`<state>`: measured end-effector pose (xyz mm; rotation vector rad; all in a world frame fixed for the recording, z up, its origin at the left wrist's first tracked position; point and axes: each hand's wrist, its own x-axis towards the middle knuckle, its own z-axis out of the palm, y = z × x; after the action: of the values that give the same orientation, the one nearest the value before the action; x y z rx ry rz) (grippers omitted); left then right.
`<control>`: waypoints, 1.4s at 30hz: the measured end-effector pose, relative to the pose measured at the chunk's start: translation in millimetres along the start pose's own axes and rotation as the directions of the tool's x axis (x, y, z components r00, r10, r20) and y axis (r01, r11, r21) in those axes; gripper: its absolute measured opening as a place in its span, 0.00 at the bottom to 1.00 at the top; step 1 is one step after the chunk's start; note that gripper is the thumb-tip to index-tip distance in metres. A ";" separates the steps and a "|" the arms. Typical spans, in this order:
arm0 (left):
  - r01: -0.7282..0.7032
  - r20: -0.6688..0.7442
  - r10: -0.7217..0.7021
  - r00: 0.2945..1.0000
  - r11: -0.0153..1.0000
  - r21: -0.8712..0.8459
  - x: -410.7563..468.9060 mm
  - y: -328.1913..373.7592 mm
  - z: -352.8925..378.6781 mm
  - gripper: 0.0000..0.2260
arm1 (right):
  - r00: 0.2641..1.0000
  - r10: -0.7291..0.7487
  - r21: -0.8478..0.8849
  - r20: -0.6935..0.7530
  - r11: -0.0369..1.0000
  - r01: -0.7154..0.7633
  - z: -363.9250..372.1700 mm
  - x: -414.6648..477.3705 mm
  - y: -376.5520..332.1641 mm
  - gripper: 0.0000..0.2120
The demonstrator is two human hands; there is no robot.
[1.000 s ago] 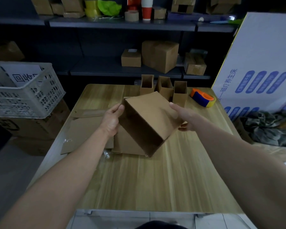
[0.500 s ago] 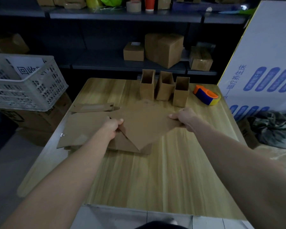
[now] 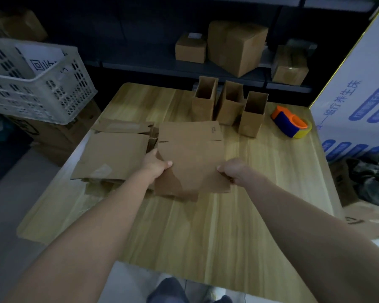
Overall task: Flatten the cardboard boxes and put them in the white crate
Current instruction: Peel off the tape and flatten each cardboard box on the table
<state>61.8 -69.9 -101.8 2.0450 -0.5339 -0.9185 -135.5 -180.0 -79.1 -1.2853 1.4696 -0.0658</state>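
Observation:
A flattened brown cardboard box (image 3: 192,154) lies on the wooden table (image 3: 206,232), squared up in front of me. My left hand (image 3: 155,164) grips its left edge and my right hand (image 3: 232,170) grips its right edge, fingers curled over the board. More flattened cardboard (image 3: 112,156) is piled to the left of it. Three upright open boxes (image 3: 230,106) stand at the table's far side. The white crate (image 3: 35,84) sits off the table to the left, on a brown carton, with a printed sheet inside.
An orange and blue tape dispenser (image 3: 290,124) lies at the table's far right. A large white printed carton (image 3: 359,88) leans on the right. Dark shelves behind hold closed cardboard boxes (image 3: 236,47). Crumpled dark cloth (image 3: 372,182) lies on the floor right.
The box that my hands held open above the table one second ago has been pressed flat, then turned square on the table. Both hands moved to its side edges.

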 end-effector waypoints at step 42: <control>-0.433 0.489 0.118 0.864 0.669 0.604 121.6 -52.5 -39.1 0.34 | 0.957 0.211 0.072 -0.198 0.977 -0.200 105.1 119.2 -21.9 0.40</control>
<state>172.6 -97.4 -179.6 2.3035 -1.6135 -1.0572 -18.4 -213.1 -183.7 -1.1023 1.7606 -0.1004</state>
